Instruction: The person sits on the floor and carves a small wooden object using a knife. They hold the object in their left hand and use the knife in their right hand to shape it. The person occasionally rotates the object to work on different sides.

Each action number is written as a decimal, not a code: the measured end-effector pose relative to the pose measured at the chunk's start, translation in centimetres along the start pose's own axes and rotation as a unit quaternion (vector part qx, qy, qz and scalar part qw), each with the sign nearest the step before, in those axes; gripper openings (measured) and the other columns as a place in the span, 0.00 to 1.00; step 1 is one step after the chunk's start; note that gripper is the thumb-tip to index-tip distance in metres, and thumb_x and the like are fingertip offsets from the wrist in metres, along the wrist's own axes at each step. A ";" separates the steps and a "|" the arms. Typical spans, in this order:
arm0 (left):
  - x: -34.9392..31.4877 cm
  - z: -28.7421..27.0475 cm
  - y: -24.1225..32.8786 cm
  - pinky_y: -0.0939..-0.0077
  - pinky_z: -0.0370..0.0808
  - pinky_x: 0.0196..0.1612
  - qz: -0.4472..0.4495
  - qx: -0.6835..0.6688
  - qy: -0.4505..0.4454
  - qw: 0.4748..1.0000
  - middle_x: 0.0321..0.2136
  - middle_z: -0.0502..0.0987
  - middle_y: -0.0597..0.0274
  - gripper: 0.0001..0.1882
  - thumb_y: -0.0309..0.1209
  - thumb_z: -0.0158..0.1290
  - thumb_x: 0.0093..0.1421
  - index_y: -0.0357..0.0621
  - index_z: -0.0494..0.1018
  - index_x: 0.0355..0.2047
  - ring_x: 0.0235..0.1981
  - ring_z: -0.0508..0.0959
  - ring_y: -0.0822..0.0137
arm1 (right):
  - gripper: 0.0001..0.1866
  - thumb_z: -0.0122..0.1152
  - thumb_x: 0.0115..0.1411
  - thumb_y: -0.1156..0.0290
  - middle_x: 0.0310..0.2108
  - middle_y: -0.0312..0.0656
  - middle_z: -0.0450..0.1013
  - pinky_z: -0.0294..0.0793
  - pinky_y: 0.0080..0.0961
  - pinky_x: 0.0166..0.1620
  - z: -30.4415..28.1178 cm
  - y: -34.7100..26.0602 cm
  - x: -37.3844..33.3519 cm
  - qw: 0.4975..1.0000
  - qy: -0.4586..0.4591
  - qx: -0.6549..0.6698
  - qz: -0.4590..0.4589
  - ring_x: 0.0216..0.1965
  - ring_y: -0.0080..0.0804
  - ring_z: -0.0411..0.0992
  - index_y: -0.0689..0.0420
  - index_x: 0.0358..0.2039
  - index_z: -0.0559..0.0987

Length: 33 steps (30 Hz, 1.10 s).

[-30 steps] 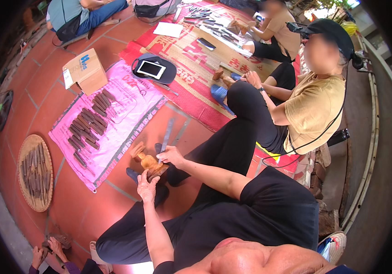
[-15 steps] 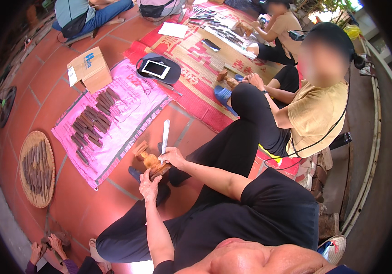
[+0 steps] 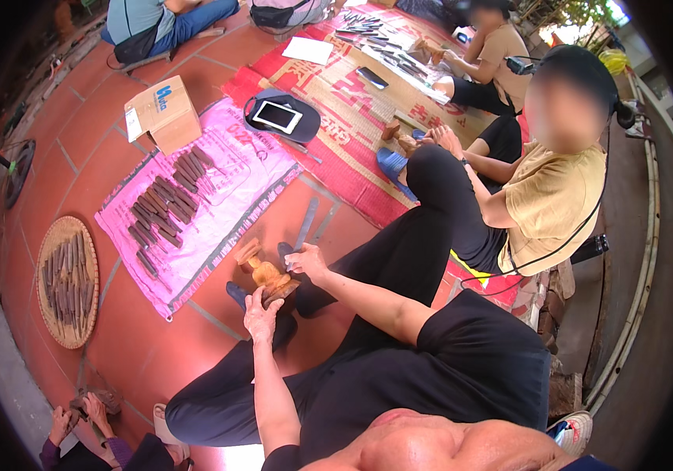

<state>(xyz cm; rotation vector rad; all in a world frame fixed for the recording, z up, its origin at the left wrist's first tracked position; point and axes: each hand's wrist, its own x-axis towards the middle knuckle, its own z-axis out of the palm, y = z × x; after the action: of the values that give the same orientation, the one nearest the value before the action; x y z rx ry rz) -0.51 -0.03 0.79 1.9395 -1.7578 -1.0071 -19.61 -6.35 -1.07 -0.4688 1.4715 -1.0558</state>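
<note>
My left hand [image 3: 260, 317] is closed on the lower end of a carved wooden figure [image 3: 269, 275], yellowish-brown with rounded parts, low between my legs. Fingers of my right hand [image 3: 307, 261] are wrapped round a flat, grey, strip-like tool [image 3: 306, 223], probably a chisel. Its long end points up and away from me. The end near the wood is hidden by my fingers, so I cannot tell whether it touches the figure. A blue slipper [image 3: 237, 294] shows beside the figure.
Dark tools lie in rows [image 3: 162, 206] on a pink sheet [image 3: 230, 180], by a cardboard box [image 3: 165, 114]. More fill a round woven tray [image 3: 69, 337] at left. A cap with a phone [image 3: 277, 116] lies ahead. A co-worker [image 3: 552, 196] sits close right; another person's hands [image 3: 77, 416] show lower left.
The tool in my right hand has turned, its far end swinging to the right; it looked bright white before and is grey now. My right hand shifted slightly right. The whole view shifted a little.
</note>
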 end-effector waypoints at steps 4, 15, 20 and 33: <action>0.0 -0.1 -0.2 0.61 0.72 0.47 -0.008 -0.003 -0.011 1.000 0.43 0.71 0.58 0.31 0.44 0.63 0.46 0.53 0.70 0.51 0.46 0.75 0.55 | 0.06 0.65 0.50 0.75 0.20 0.34 0.73 0.69 0.16 0.25 0.5 0.3 -0.6 0.997 -0.069 -0.014 -0.023 0.21 0.18 0.70 0.59 0.29 0.78; -0.1 0.4 -0.6 0.62 0.72 0.47 -0.006 0.002 -0.002 1.000 0.43 0.72 0.58 0.31 0.44 0.63 0.46 0.53 0.70 0.51 0.46 0.75 0.55 | 0.08 0.66 0.51 0.72 0.26 0.34 0.75 0.72 0.18 0.32 0.1 0.0 -0.5 0.998 -0.067 0.004 0.010 0.27 0.20 0.73 0.57 0.31 0.78; 0.2 0.4 -0.5 0.60 0.73 0.46 0.007 0.015 0.004 1.000 0.44 0.71 0.56 0.32 0.47 0.63 0.46 0.54 0.70 0.52 0.46 0.75 0.53 | 0.07 0.66 0.50 0.75 0.22 0.33 0.73 0.69 0.16 0.25 0.6 0.5 -0.2 0.997 -0.068 -0.028 -0.025 0.21 0.19 0.70 0.59 0.31 0.77; 0.3 0.3 -0.7 0.61 0.72 0.48 -0.003 0.014 -0.004 1.000 0.44 0.72 0.59 0.32 0.46 0.63 0.45 0.54 0.71 0.52 0.47 0.75 0.55 | 0.07 0.66 0.49 0.76 0.20 0.33 0.71 0.66 0.15 0.23 0.7 0.1 0.4 0.998 -0.059 0.001 -0.024 0.19 0.18 0.68 0.58 0.28 0.77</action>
<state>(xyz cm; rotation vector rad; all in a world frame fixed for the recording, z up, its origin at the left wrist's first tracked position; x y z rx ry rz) -0.23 -0.09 0.05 1.9627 -1.7807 -0.9982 -19.08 -6.89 -1.29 -0.5578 1.3605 -1.0508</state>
